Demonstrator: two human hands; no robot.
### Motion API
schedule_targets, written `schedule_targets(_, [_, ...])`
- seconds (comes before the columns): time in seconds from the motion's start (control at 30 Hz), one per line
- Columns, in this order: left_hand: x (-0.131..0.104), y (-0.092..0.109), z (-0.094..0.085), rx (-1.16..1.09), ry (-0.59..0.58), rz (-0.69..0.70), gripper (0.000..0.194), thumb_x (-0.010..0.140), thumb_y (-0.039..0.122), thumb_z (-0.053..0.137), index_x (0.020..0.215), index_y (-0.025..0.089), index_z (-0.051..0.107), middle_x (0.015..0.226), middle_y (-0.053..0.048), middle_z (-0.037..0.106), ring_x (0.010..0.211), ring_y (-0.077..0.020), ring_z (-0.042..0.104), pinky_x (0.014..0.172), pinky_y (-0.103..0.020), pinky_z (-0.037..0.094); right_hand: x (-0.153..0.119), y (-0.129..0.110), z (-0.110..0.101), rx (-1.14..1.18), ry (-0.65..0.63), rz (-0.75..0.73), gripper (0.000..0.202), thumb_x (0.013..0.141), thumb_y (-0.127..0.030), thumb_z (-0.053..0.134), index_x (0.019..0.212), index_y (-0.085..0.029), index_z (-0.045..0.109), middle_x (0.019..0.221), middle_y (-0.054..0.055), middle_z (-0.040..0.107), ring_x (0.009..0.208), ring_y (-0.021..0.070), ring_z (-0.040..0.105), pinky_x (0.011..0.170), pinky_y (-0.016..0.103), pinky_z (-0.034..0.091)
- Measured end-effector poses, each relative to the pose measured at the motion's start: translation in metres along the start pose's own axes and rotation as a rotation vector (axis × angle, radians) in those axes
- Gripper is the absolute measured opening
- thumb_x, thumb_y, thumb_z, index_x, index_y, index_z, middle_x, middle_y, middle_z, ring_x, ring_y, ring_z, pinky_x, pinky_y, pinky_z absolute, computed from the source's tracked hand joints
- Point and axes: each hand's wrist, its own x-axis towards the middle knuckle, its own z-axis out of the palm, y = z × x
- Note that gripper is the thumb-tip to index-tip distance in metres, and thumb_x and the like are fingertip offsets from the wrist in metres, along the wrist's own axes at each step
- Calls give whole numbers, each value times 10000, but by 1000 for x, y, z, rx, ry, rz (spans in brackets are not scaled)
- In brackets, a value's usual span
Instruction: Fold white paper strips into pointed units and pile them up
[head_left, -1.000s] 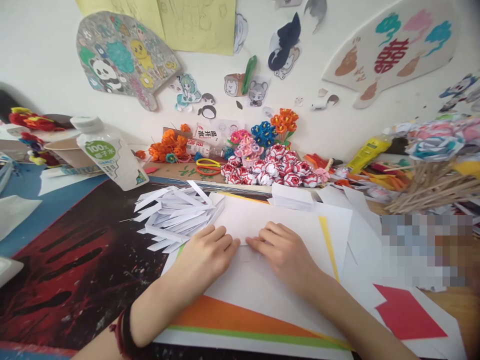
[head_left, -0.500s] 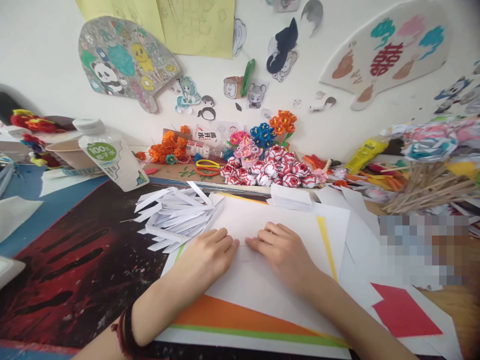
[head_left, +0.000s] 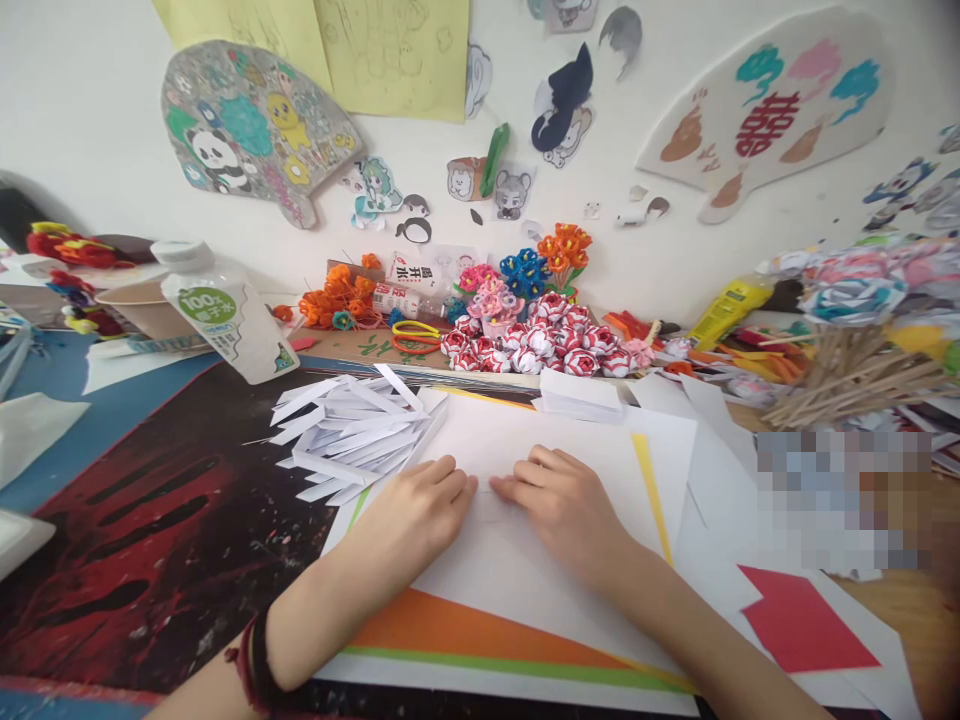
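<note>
My left hand (head_left: 431, 500) and my right hand (head_left: 559, 500) rest on a white sheet of paper (head_left: 517, 590), fingers curled and the tips pressed down a short way apart. Between and under the fingertips lies a small white paper strip (head_left: 491, 512), its faint edges barely standing out from the sheet; its ends are hidden by the fingers. A pile of folded white paper strips (head_left: 352, 425) lies just beyond my left hand. Farther back, past my right hand, is a small stack of white paper (head_left: 579, 395).
Orange paper (head_left: 450, 630) shows under the white sheet. Red paper (head_left: 810, 620) lies at the right. A white bottle (head_left: 229, 315) stands at the left. Red-and-white paper flowers (head_left: 551, 340), yellow-handled scissors (head_left: 416, 335) and a yellow bottle (head_left: 731, 310) line the wall.
Both hands hold nearly the same position, with fingertips still pressed on the paper. The view has shifted very slightly.
</note>
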Motion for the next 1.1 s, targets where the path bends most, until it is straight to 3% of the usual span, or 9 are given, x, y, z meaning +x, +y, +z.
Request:
schedule_targets(0.17, [0,1,-2,20,-21,5,168,930,116,489,954,93,654,807,-68,627,782,-227,574,611,-346,476,-3,-1,2,-31,-51,101,158,911,-160,580,865,-213,723,678,-2,652,703,172,503,618,304,307])
schedule_targets(0.37, [1,-2,-6,-17,-90,-44,177,926,117,499,1030,111,643,831,-68,645,814,-225,590,694,-343,487,-3,-9,-4,-50,-163,298,255,872,-118,605,938,-315,752,707,-32,704,668,164,595,601,292,335])
schedule_targets(0.53, [0,-5,-8,-31,-90,-58,214,898,100,527,1077,151,632,812,-43,664,720,-213,608,667,-345,464,-3,-13,-11,48,-184,493,285,881,-178,592,938,-410,748,845,-81,757,744,168,686,577,257,383])
schedule_targets(0.7, [-2,-10,-11,-40,-102,-93,328,853,45,524,1121,206,626,791,-20,685,621,-179,623,612,-311,421,-2,-7,-14,173,-173,661,212,836,-260,643,894,-430,755,903,-94,759,845,209,711,673,280,476])
schedule_targets(0.9, [-4,-6,-10,22,-72,-83,403,872,75,500,1242,225,559,734,-22,668,562,-175,611,545,-292,387,1,2,-18,374,-173,679,183,794,-252,669,874,-380,771,885,-75,763,853,208,712,749,280,517])
schedule_targets(1.1, [0,1,-7,63,-86,-79,290,878,88,484,1126,178,605,806,-54,644,552,-180,605,529,-298,408,-4,-5,-11,217,-117,591,223,832,-209,622,920,-348,772,889,-32,766,820,228,718,762,324,517])
